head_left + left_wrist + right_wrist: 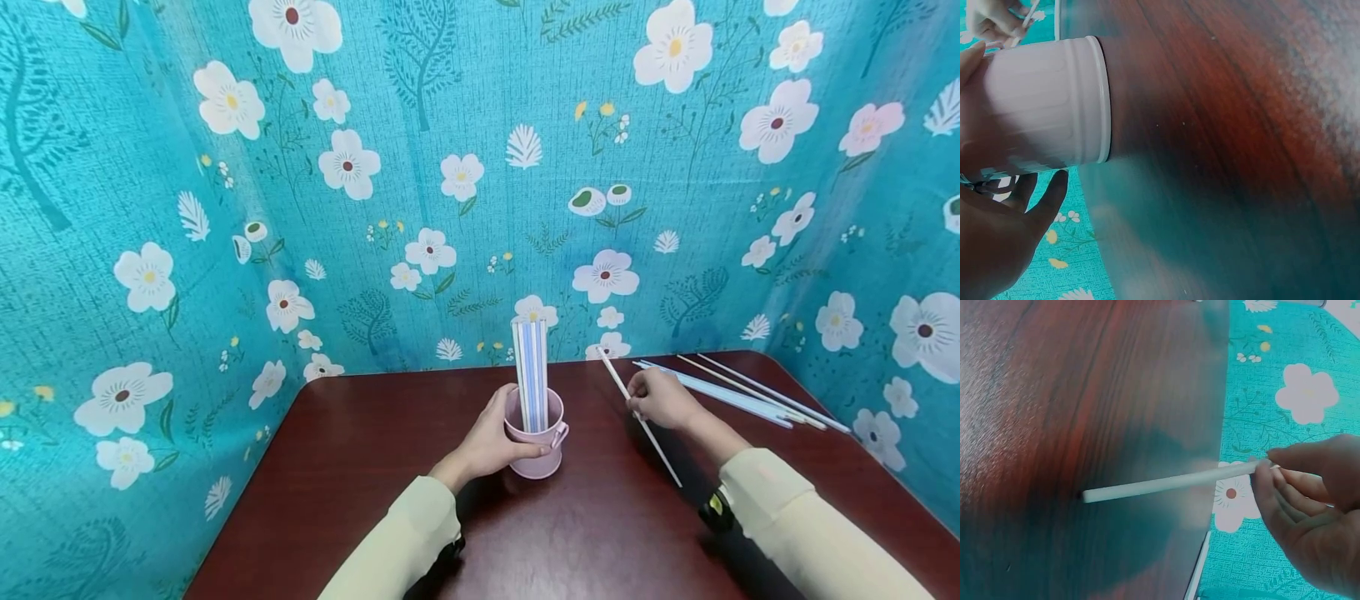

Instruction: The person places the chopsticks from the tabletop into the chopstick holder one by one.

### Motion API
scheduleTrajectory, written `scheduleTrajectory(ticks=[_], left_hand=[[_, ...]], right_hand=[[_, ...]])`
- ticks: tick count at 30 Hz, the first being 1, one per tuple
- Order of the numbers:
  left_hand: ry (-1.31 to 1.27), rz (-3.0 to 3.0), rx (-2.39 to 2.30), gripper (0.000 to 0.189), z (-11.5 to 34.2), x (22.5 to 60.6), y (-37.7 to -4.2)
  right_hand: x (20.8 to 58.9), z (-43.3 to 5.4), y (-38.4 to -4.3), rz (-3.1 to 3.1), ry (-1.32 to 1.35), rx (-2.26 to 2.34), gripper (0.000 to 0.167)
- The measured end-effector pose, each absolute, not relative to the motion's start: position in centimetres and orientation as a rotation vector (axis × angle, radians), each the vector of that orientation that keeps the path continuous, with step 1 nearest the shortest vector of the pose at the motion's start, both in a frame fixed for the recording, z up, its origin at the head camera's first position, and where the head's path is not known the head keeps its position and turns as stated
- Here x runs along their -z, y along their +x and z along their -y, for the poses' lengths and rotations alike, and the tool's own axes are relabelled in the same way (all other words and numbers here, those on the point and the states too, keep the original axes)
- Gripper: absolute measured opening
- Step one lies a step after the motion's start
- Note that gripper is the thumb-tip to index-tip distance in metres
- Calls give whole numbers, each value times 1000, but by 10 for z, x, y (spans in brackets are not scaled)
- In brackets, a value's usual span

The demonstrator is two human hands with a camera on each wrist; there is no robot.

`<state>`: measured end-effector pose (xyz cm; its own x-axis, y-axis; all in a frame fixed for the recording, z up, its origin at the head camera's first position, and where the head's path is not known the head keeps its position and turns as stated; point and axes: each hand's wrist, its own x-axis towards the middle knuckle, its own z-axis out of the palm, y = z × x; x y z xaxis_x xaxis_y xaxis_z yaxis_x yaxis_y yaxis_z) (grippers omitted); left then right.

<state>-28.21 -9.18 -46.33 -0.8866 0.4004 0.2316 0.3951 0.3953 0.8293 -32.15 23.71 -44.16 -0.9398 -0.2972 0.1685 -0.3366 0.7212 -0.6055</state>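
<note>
A small pink bucket [534, 467] stands upright on the table, with several white and blue straws [531, 367] upright inside it. My left hand [491, 437] grips the bucket from its left side, the thumb across the front below the rim. In the left wrist view the bucket's ribbed wall [1035, 106] fills the left part, with fingers to either side. To the right of the bucket, my right hand [666, 402] pinches a long white straw [662, 454] between thumb and fingers near its middle. The straw slants, its lower end [1088, 495] pointing toward the table's near side.
Several loose blue, white and cream straws [735, 396] lie on the right of the dark red wooden table [360, 467], just beyond my right hand. A teal flowered cloth [450, 192] hangs behind the table and at both sides.
</note>
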Motion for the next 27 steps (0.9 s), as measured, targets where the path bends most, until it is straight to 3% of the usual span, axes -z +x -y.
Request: scheduleTrajectory(ticks=[9,27], left_hand=[[767,-2610,-1570,95,91,465,-284],[747,-2618,-1546,98,91,459,-281]], right_hand=[[428,-229,-324,2730,379,-1063,6],[368,-196,-315,2326,382,-1300,20]])
